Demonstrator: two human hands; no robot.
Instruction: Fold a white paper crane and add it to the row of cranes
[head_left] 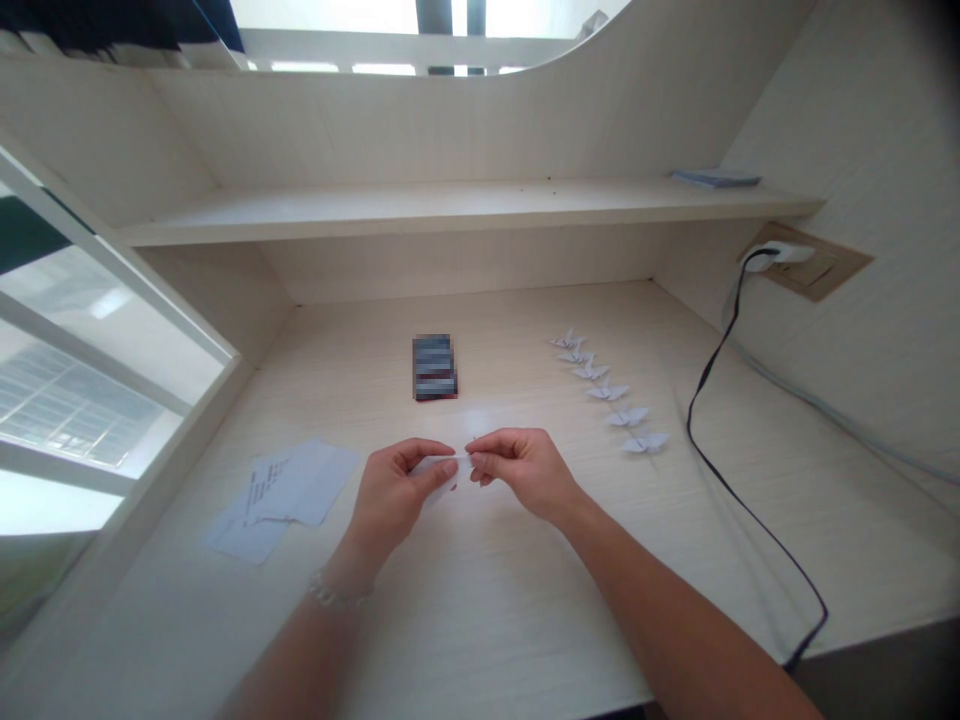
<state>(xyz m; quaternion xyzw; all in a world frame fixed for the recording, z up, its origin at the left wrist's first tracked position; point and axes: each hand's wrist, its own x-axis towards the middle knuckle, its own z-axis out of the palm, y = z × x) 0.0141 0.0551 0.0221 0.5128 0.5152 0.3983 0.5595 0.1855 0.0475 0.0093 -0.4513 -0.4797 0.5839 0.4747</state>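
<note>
A thin bracelet [337,592] of small, clear, glinting beads circles the wrist of my left hand [394,495], sitting at about seven o'clock from the knuckles. My right hand [525,470] and both forearms are bare, the right forearm running off toward five o'clock.

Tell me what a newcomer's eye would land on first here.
Front and centre, the left hand and right hand pinch a small white paper between them. To their right, a row of folded paper cranes runs diagonally toward the back, and a black cable trails from the wall socket.
</note>
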